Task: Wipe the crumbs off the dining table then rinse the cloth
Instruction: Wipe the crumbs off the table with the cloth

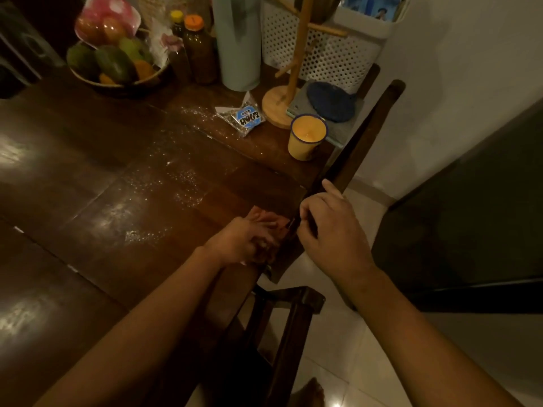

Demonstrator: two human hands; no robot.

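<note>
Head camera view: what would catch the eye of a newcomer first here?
Pale crumbs lie scattered across the middle of the dark table. At its right edge the left hand holds a pinkish cloth, with the right hand curled just beside it. Farther back, a yellow cup stands near the same edge, and a bowl of fruit sits at the far side.

A home dining area: dark wooden table (88,177), fruit bowl (117,80) at the far left (dimly lit), tiled floor (338,348).
</note>
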